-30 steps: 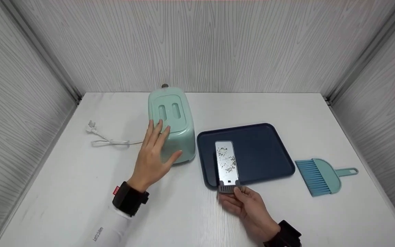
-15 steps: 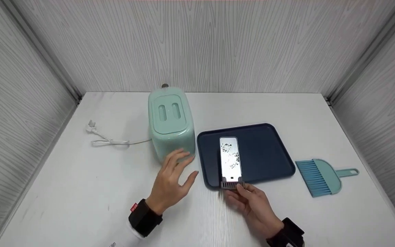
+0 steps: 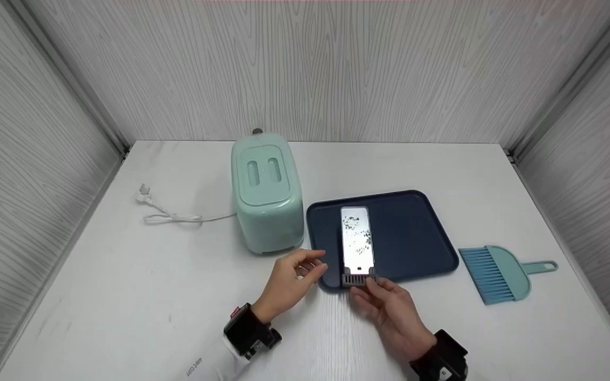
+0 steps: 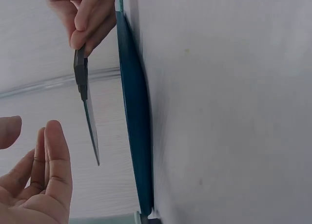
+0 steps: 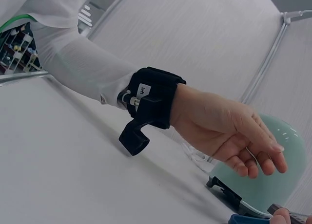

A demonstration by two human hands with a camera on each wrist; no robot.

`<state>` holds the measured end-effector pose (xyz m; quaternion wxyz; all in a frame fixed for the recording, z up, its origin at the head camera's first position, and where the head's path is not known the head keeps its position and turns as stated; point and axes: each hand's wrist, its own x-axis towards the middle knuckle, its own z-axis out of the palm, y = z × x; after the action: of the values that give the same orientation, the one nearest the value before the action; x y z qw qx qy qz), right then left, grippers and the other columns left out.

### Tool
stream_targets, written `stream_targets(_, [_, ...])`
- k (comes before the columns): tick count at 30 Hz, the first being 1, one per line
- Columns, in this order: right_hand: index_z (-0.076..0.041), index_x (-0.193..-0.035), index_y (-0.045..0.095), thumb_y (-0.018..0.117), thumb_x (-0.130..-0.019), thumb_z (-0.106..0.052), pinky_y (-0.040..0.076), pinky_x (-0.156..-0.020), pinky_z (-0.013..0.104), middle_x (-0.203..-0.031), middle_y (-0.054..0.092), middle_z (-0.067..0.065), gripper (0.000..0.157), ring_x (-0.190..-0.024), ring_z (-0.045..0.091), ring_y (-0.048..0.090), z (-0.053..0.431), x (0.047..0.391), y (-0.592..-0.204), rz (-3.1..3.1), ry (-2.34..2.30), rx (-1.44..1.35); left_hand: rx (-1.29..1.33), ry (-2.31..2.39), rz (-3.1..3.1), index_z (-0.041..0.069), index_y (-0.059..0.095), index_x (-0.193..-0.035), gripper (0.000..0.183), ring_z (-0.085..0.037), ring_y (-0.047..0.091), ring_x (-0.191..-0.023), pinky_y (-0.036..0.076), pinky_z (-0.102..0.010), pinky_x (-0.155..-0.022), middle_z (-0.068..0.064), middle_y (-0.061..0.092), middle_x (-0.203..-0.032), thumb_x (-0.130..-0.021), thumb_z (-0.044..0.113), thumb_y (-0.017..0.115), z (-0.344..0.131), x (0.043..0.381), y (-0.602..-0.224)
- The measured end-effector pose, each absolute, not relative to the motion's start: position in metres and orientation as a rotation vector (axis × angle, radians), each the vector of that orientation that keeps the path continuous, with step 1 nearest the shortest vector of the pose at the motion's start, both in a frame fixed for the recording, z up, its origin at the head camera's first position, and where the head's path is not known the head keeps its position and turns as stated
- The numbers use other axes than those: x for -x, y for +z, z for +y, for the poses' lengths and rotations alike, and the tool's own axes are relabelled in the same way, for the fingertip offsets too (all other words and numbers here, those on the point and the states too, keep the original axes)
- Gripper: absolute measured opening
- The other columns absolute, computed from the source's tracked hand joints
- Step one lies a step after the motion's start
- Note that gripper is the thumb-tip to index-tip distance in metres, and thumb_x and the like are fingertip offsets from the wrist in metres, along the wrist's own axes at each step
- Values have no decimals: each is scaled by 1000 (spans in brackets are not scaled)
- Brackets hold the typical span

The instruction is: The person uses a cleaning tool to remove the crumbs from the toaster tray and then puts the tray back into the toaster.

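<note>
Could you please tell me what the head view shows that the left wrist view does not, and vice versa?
Only the head view shows the crumbs on the plate, the cord and the plug. Only the left wrist view shows the plate edge-on, with a gap between it and the tray. Both show the right hand gripping the plate, the empty left hand and the tray.

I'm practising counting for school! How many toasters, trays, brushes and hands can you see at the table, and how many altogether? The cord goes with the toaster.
Toasters: 1 (mint-green toaster, with its white cord)
Trays: 2 (dark blue tray; slim metal tray)
Brushes: 1 (blue-green brush)
Hands: 2 (left hand; right hand)
Total: 6
</note>
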<state>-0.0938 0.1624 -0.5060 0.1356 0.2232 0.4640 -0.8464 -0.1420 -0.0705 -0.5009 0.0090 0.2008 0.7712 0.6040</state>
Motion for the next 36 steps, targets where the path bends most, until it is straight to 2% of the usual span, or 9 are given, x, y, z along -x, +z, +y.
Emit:
stream_targets(5, [5, -129, 48, 58, -106, -8, 60, -91, 29, -109, 70, 17, 29, -97, 20, 74, 161, 97, -506, 1334, -2444, -645, -524, 1914, 2360, -9, 68, -123, 35, -17, 66, -81, 56, -19, -66, -11, 71, -98, -98, 14, 73, -58, 152, -507])
stream_targets(11, [5, -132, 47, 58, -106, -8, 60, -90, 27, -113, 68, 17, 31, -97, 19, 74, 158, 101, -502, 1321, -2454, -624, -441, 1883, 2332, -10, 67, -124, 37, -26, 69, -76, 58, -23, -61, -11, 71, -95, -98, 15, 73, -48, 158, -506])
stream_targets(17, [3, -121, 49, 57, -106, -6, 61, -87, 27, -112, 68, 17, 19, -97, 20, 74, 155, 105, -498, 1324, -2469, -614, -395, 1873, 2275, -9, 69, -121, 34, -14, 66, -66, 61, -28, -60, -8, 73, -93, -98, 16, 72, -43, 162, -501])
stream_targets(22, [3, -123, 50, 54, -107, -6, 61, -88, 27, -110, 69, 16, 18, -95, 19, 75, 153, 107, -495, 1314, -2466, -594, -333, 1914, 2158, -11, 69, -119, 32, -8, 65, -60, 61, -28, -60, -11, 74, -90, -97, 11, 73, -39, 163, -496])
stream_targets(30, [3, -122, 52, 54, -107, -5, 61, -89, 28, -112, 69, 16, 17, -95, 19, 75, 153, 108, -496, 1304, -2470, -607, -306, 1925, 2073, -12, 68, -118, 30, -12, 70, -66, 64, -30, -65, -15, 75, -96, -95, 7, 74, -38, 162, -497])
stream_targets(36, [3, -120, 59, 60, -105, -8, 61, -86, 28, -104, 74, 15, 19, -93, 19, 76, 155, 108, -500, 1315, -2456, -587, -303, 1932, 2020, -13, 66, -120, 30, -14, 72, -71, 64, -30, -70, -18, 74, -102, -96, 6, 72, -38, 163, -500])
